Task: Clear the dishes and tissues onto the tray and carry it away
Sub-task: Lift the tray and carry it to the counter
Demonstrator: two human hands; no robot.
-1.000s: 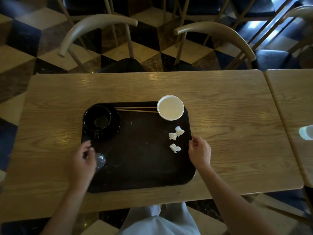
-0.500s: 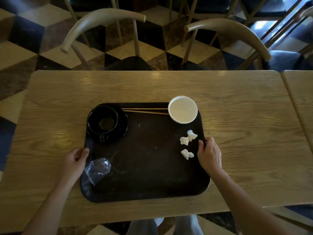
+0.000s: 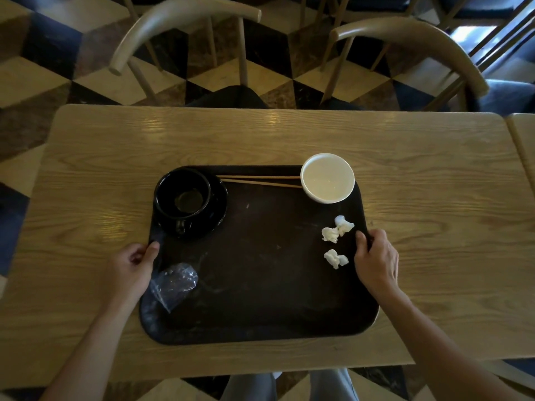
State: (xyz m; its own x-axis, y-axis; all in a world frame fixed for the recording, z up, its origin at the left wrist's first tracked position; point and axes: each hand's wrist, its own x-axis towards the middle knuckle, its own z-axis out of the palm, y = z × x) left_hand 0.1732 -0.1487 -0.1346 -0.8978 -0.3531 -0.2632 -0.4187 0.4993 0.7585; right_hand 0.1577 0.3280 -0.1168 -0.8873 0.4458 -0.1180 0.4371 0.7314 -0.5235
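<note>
A dark tray (image 3: 260, 285) lies on the wooden table (image 3: 434, 227). On it stand a black cup on a black saucer (image 3: 188, 202) at the back left and a white bowl (image 3: 327, 178) at the back right, with two chopsticks (image 3: 260, 180) between them. Three crumpled white tissues (image 3: 337, 231) lie near the right rim, and a clear plastic wrapper (image 3: 173, 283) near the left rim. My left hand (image 3: 131, 270) grips the tray's left edge. My right hand (image 3: 376, 263) grips the right edge, thumb over the rim.
Two curved-back wooden chairs (image 3: 179, 27) (image 3: 411, 44) stand at the table's far side on a checkered floor. A second table (image 3: 525, 140) adjoins on the right. My legs (image 3: 289, 386) show below the near table edge.
My left hand let go of the plastic wrapper on the tray and moved to the left rim. Both hands now close on the tray's edges.
</note>
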